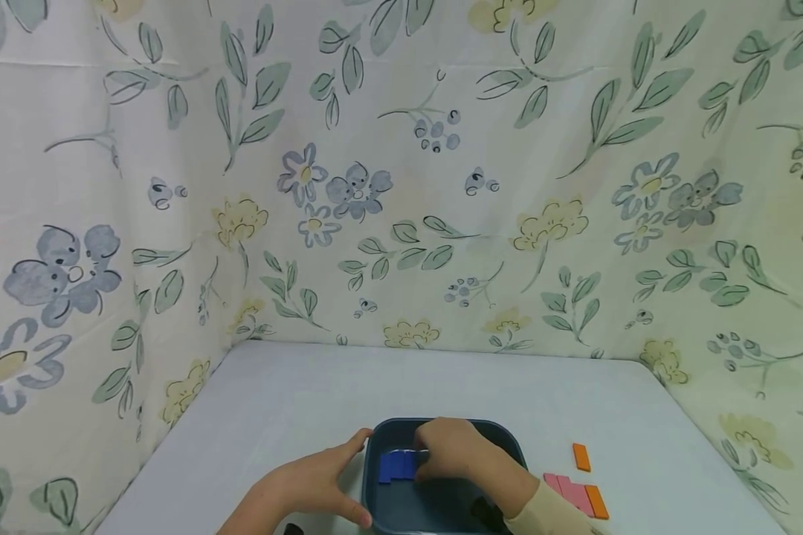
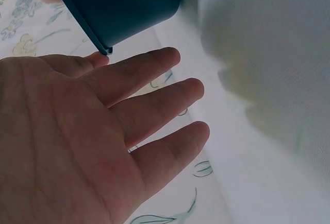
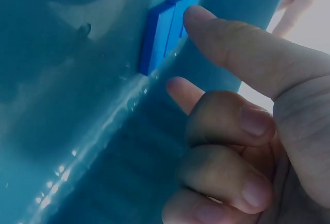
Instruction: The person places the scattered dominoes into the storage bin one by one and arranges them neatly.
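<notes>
A dark blue-green rectangular box [image 1: 428,513] stands on the table. Inside it, several flat blue blocks [image 1: 396,466] sit side by side near the far left. My right hand [image 1: 451,449] reaches into the box, right beside those blocks. In the right wrist view its thumb overlaps the end of the blue row [image 3: 157,41], the index fingertip is apart below, and the other fingers are curled. Nothing shows between thumb and index finger. My left hand [image 1: 308,483] is spread at the box's left side, fingertips at the rim; in the left wrist view, three of its fingers extend straight below the box corner.
Right of the box, pink blocks [image 1: 572,492] lie in a row with an orange block [image 1: 597,502] at their end. Another orange block [image 1: 581,457] lies apart, farther back. A floral curtain [image 1: 408,186] hangs behind and around the white table [image 1: 308,394].
</notes>
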Motion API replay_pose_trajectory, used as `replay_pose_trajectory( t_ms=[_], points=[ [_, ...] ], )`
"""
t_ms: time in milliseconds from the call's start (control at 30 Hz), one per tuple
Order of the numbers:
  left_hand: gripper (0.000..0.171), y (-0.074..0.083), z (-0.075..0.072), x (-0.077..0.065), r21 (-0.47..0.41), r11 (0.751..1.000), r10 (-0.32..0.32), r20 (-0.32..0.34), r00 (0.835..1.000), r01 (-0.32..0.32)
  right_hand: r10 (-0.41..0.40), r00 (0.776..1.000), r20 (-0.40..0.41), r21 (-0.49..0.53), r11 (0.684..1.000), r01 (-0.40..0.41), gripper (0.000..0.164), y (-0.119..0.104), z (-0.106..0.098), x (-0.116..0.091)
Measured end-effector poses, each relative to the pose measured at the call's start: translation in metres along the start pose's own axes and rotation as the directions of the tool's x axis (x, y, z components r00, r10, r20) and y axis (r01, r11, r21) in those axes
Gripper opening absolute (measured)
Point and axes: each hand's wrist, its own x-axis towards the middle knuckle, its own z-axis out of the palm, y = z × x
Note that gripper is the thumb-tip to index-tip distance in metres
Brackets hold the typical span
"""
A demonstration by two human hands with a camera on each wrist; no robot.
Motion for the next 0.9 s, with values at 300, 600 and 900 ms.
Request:
replay_pose_trajectory(
  t_ms=[300, 600, 900],
  points=[
    [0.119, 0.002, 0.000, 0.002, -0.023, 1.000, -0.010, 0.000, 1.000, 0.010, 0.007, 1.000, -0.023, 0.112, 0.994, -0.004, 0.040, 0.013, -0.015, -0.016],
    [0.121, 0.003, 0.000, 0.002, 0.008, 0.999, -0.033, -0.012, 0.999, 0.033, 0.024, 0.998, -0.056, 0.241, 0.970, -0.009, 0.038, 0.022, -0.022, -0.030],
    [0.120, 0.001, 0.001, 0.003, -0.011, 0.999, -0.033, -0.013, 0.999, 0.033, 0.062, 0.997, -0.047, 0.355, 0.934, -0.042, 0.038, 0.033, -0.026, -0.041]
  ],
)
